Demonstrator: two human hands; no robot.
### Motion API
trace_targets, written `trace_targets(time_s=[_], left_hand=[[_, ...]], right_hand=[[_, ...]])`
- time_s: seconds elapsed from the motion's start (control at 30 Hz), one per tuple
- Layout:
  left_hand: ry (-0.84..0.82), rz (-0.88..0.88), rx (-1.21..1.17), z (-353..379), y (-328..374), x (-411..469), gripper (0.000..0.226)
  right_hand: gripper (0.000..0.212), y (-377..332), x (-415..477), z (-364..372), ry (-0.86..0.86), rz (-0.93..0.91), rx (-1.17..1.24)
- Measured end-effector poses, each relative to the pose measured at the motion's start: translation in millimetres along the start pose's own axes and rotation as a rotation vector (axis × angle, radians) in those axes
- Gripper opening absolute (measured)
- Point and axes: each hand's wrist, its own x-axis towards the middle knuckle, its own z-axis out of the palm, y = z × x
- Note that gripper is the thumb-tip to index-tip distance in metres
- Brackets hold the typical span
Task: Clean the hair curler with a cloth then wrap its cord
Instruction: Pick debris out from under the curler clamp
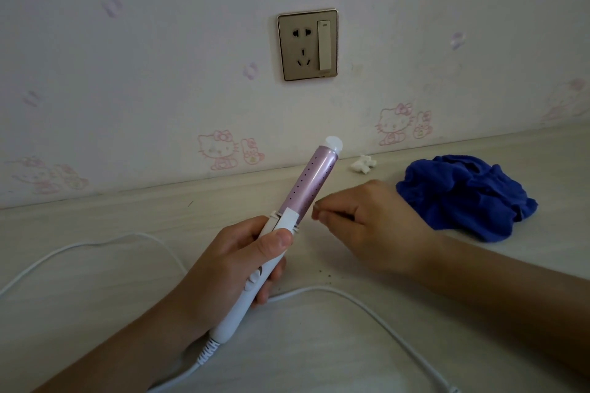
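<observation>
The cleaning step looked to be the one in hand, with the wiping not yet under way. The left hand (233, 265), at the lower centre of the frame, gripped the hair curler (306, 188) by its white handle. Its fingers (277, 241) were wrapped round the handle with the thumb pressed on top, and the pink barrel slanted up toward the wall.

The right hand (373, 223) hovered just right of the barrel. Its fingers (332, 214) were curled in with the tips drawn together. Whether they pinched some tiny thing could not be told.

The blue cloth (463, 191) lay crumpled on the desk (95, 297) at the right of the frame, just behind the right hand, and neither hand touched it.

The next move probably called for the right hand to reach back and right, gather the cloth and bring it round the barrel. The cord (367, 306) lay in loose loops across the lower frame, so wrapping remained to be done.

By count there were one curler, one cloth, one cord and two hands. There was also one wall socket (308, 45) at upper centre and one small white scrap (364, 163) by the wall.
</observation>
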Motion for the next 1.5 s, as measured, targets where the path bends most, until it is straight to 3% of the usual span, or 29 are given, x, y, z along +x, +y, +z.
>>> trace_targets(time_s=[0.17, 0.33, 0.83, 1.27, 1.5], left_hand=[[0.006, 0.019, 0.014, 1, 0, -2, 0.046], [-0.001, 0.012, 0.002, 0, -1, -1, 0.047], [0.007, -0.016, 0.000, 0, -1, 0, 0.056], [0.000, 0.011, -0.059, -1, -3, 0, 0.048], [-0.010, -0.025, -0.061, -2, -1, 1, 0.053]], right_hand=[[0.031, -13, -5, 4, -0.130, -0.089, -0.025], [0.030, -11, -6, 4, -0.131, -0.114, 0.003], [0.022, 37, 16, -17, 0.284, 0.220, 0.214], [0.031, -11, -4, 1, -0.116, -0.134, -0.030], [0.026, -4, 1, -5, -0.133, -0.082, 0.044]])
